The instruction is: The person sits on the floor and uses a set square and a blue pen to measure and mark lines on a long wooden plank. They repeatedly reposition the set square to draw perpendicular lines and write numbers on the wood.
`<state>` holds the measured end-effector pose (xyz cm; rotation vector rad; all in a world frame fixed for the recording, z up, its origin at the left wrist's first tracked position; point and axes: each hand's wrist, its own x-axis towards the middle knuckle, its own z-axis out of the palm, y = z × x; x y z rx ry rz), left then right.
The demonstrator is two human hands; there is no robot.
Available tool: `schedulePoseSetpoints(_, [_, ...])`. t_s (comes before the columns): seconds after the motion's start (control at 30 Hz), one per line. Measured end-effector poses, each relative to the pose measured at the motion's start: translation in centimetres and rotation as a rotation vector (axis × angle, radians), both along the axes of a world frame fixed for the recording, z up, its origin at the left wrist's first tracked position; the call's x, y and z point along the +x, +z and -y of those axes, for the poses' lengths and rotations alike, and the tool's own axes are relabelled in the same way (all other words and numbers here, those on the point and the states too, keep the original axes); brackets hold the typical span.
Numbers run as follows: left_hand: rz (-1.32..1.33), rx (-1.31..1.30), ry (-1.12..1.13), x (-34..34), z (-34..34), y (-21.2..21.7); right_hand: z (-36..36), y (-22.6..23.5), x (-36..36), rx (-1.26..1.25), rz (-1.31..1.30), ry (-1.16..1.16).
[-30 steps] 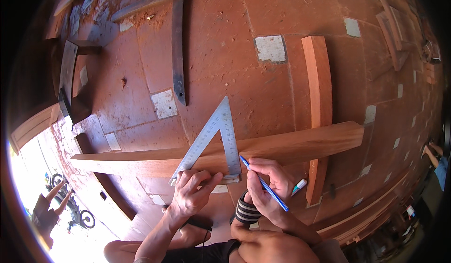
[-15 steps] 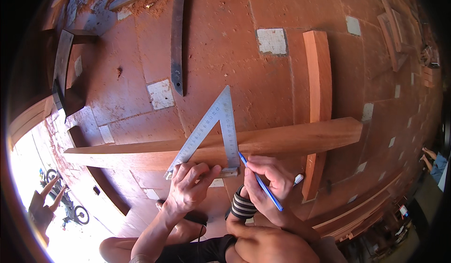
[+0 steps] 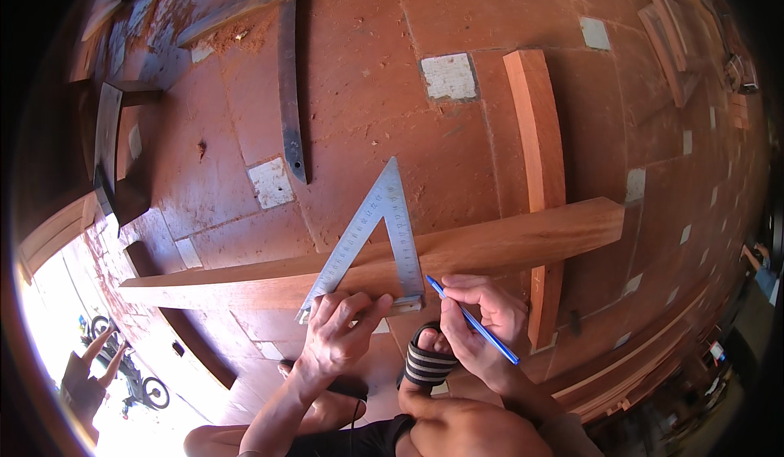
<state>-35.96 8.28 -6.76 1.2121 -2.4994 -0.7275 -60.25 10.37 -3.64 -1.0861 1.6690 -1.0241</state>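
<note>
Two grips: left hand [image 3: 336, 333] curled tight on square [image 3: 401, 232], apparently bracing it against beam [image 3: 469, 247] just ahead; right hand [image 3: 490, 316] closed round pen [image 3: 474, 320], slanted so tip sits beside square's edge.

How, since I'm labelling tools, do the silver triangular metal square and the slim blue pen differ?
The silver triangular metal square is broad, flat and open-centred; the slim blue pen is a narrow stick. The square lies across the reddish-brown wooden beam, the left hand on its base; the pen slants in the right hand. Both are held by hand.
</note>
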Motion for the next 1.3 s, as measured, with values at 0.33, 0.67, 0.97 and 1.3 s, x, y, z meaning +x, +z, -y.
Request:
schedulePoseSetpoints(0.33, [0.014,0.005,-0.004,-0.7,0.1,0.2,0.5,-1.3,0.5,-0.030,0.021,-0.088])
schedulePoseSetpoints(0.67, [0.014,-0.001,0.001,-1.2,0.5,0.6,0.9,-1.0,0.7,-0.001,0.033,-0.109])
schedulePoseSetpoints(0.97, [0.004,-0.012,-0.003,-1.4,0.8,0.8,-1.8,1.1,0.6,0.078,-0.114,0.008])
schedulePoseSetpoints(1.3, [-0.591,0.631,-0.136,2.0,1.1,4.8,-6.6,5.6,-0.5,-0.252,-0.655,0.141])
